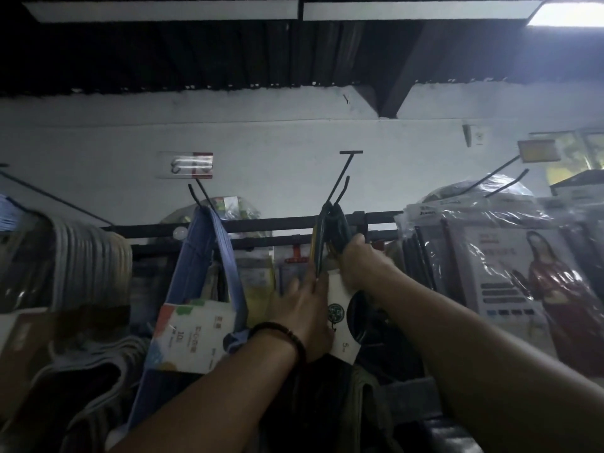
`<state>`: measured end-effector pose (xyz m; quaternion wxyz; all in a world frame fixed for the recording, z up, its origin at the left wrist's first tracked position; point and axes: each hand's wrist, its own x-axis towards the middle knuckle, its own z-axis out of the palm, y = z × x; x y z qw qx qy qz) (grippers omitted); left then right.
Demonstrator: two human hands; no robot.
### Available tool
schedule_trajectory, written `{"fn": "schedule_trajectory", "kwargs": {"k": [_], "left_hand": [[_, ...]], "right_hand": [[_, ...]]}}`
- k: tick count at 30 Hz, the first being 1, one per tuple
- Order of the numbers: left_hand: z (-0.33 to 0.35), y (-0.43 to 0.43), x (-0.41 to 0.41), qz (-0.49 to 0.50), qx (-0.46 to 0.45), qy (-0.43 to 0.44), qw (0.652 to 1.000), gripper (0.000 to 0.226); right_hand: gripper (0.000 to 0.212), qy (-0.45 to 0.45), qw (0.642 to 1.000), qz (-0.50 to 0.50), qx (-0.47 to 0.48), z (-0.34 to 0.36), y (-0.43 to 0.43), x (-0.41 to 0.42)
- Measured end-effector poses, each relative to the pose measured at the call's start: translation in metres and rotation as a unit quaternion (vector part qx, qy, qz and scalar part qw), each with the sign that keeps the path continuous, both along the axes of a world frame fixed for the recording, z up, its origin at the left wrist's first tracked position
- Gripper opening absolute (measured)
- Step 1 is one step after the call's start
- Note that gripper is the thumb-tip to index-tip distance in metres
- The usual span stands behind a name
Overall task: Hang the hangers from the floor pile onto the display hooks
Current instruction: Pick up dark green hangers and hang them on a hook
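The risk I see is at the hook (340,188), centre frame: the pack (330,230) hangs near its tip, so if I let go before the loops seat, it could slide off, and my left hand (302,313) could knock it sideways. My right hand (358,259) is closed around the dark hanger necks just under the hook; my left lies flat and open against the white card (341,322) below, steadying it. The pack is a bundle of dark hangers with a yellow edge, hooks bunched at the top. In this dim light I cannot tell if every loop is over the wire. A blue pack (209,256) hangs left of centre.
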<state>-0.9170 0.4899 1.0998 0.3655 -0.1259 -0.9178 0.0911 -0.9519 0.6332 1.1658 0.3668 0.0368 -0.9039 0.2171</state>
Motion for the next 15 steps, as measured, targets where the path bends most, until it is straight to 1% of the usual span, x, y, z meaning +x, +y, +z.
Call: {"fn": "schedule_trajectory", "kwargs": {"k": [3,4,6,8,10,11,13,15], "left_hand": [[-0.001,-0.003,0.016,-0.018,0.012,-0.008,1.000,0.103],[-0.002,-0.007,0.026,-0.027,0.016,0.003,1.000,0.097],[-0.007,-0.020,0.051,-0.047,0.024,0.059,0.997,0.074],[-0.019,-0.041,0.082,-0.087,0.052,0.120,0.988,0.050],[-0.042,-0.068,0.121,-0.131,0.089,0.163,0.974,0.039],[-0.057,-0.085,0.142,-0.141,0.105,0.174,0.969,0.036],[-0.093,-0.122,0.190,-0.126,0.129,0.172,0.968,0.029],[-0.137,-0.168,0.235,-0.080,0.146,0.154,0.974,0.024]], "right_hand": [[0.037,0.041,0.999,-0.006,-0.007,-0.005,-0.001,0.022],[0.039,0.071,0.997,-0.010,-0.006,-0.008,-0.002,0.032],[0.042,0.136,0.990,-0.007,0.024,-0.019,-0.009,0.056],[0.034,0.191,0.979,0.054,0.046,-0.035,-0.023,0.085],[0.025,0.236,0.960,0.140,0.049,-0.056,-0.043,0.117],[0.023,0.250,0.951,0.177,0.053,-0.068,-0.056,0.133],[0.023,0.259,0.934,0.237,0.064,-0.099,-0.090,0.163],[0.021,0.236,0.921,0.301,0.070,-0.136,-0.133,0.194]]}}
